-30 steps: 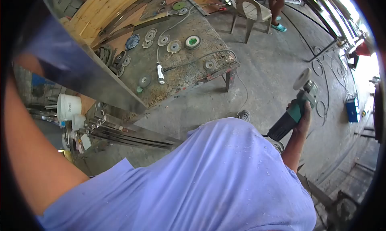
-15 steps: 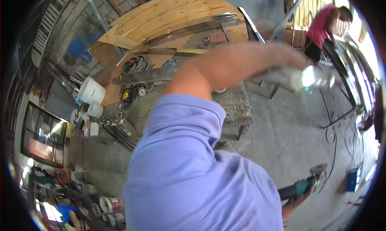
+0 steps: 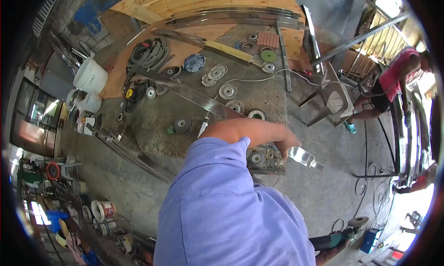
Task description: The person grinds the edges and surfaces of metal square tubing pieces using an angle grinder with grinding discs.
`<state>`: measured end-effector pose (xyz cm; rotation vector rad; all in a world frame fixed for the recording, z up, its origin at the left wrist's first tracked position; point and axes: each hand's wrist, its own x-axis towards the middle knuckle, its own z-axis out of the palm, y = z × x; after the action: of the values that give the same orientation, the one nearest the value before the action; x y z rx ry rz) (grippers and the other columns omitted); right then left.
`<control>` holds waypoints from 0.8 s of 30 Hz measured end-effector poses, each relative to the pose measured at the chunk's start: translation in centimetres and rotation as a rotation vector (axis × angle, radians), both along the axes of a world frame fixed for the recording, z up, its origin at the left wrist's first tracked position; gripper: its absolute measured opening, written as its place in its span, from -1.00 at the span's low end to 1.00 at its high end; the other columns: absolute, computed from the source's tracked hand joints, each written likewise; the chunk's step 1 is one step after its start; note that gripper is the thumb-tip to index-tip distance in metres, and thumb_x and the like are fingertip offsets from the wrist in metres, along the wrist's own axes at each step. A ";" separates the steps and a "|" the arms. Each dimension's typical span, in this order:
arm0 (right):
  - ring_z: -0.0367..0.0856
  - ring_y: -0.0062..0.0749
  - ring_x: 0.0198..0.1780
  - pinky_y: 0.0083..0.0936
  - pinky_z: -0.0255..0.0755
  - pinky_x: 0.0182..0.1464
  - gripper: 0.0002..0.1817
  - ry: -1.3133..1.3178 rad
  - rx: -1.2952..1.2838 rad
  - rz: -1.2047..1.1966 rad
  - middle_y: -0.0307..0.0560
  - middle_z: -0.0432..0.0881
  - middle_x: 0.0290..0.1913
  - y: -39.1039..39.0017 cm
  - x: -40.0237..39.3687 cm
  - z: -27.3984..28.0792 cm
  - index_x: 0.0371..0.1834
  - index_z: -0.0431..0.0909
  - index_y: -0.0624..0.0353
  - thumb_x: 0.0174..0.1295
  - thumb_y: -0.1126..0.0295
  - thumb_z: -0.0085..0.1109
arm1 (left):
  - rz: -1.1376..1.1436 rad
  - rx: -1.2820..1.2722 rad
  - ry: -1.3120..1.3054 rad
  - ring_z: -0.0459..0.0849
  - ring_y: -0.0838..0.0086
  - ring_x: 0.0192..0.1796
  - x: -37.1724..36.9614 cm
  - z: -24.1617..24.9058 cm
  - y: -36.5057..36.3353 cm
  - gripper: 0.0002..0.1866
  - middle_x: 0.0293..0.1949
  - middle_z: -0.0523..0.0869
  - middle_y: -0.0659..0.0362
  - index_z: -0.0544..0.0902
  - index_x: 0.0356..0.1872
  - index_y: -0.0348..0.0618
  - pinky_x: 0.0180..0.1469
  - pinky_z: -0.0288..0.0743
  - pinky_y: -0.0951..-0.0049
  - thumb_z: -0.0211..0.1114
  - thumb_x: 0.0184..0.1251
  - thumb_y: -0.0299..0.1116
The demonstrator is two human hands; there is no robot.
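Note:
My left hand [image 3: 289,144] is closed round a long, shiny flat metal bar [image 3: 194,95], near its right end. The bar runs diagonally over the worktable [image 3: 203,136], passes under my forearm and juts past the table's right edge. At the lower right my right hand [image 3: 334,253] grips a green and dark angle grinder [image 3: 335,239], its disc end pointing away from my body. My shirt hides part of the grinder. Worn flap discs [image 3: 228,91], a green disc [image 3: 268,56], a coil of cable [image 3: 147,55] and a blue cloth [image 3: 194,62] lie on the table.
Another person [image 3: 400,76] in a pink top bends over metal framing on the right, near a plastic chair [image 3: 334,98]. White buckets [image 3: 91,75] stand to the left. A blue box [image 3: 370,240] and loose cables are on the floor. Clutter fills the lower left.
The view has shifted. My left hand has come down from a raised position, bringing the bar low over the table. The grinder, still in my right hand, appears lower in view.

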<state>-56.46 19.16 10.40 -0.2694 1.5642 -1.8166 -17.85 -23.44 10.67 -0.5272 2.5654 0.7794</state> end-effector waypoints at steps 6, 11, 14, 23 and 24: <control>0.68 -0.20 0.12 -0.09 0.57 0.22 -0.39 0.001 -0.249 0.314 -0.04 0.70 0.11 -9.4 -1.0 0.1 0.41 0.47 0.11 0.53 -0.11 0.02 | 0.094 0.117 0.129 0.78 0.11 0.07 3.9 -7.5 -3.6 -0.38 0.02 0.81 0.07 0.68 0.09 -0.03 0.07 0.64 0.08 0.61 -0.07 -0.09; 0.72 0.07 0.13 -0.05 0.68 0.11 -0.22 -0.007 -0.088 0.490 0.17 0.65 0.16 -18.8 -0.6 2.6 0.52 0.31 0.23 0.39 -0.02 0.29 | 0.392 -0.126 0.004 0.63 0.02 0.25 5.4 -4.2 -1.3 -0.34 0.19 0.64 0.00 0.61 0.17 -0.06 0.25 0.53 0.04 0.58 -0.07 -0.20; 0.79 -0.13 -0.14 -0.25 0.72 -0.08 -0.20 0.295 0.084 0.730 0.06 0.68 -0.03 -25.0 -0.6 4.4 0.32 0.42 0.30 0.13 0.01 0.50 | 0.505 -0.278 -0.100 0.58 0.03 0.33 4.8 -4.5 1.3 -0.31 0.23 0.64 0.07 0.60 0.24 -0.02 0.33 0.44 -0.06 0.57 -0.01 -0.15; 0.76 -0.09 0.14 -0.26 0.54 0.22 0.01 0.952 0.157 1.440 0.17 0.75 0.05 -37.0 -0.4 5.6 0.40 0.35 0.26 -0.16 0.19 0.69 | 0.800 -0.421 -0.195 0.54 0.09 0.33 2.3 -6.8 4.5 -0.57 0.08 0.66 0.11 0.66 0.13 0.08 0.42 0.25 -0.13 0.39 0.19 -0.26; 0.76 -0.04 0.13 -0.24 0.55 0.21 0.00 1.017 0.126 1.519 0.19 0.76 0.03 -37.9 -0.1 5.8 0.40 0.35 0.26 -0.15 0.19 0.69 | 0.840 -0.451 -0.189 0.53 0.09 0.34 2.0 -7.1 4.9 -0.58 0.08 0.66 0.10 0.66 0.13 0.08 0.47 0.21 -0.14 0.37 0.21 -0.28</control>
<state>-56.55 -18.74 16.18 -1.8863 1.2425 -0.2880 -15.87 -18.55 3.53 -1.7860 2.2899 0.3305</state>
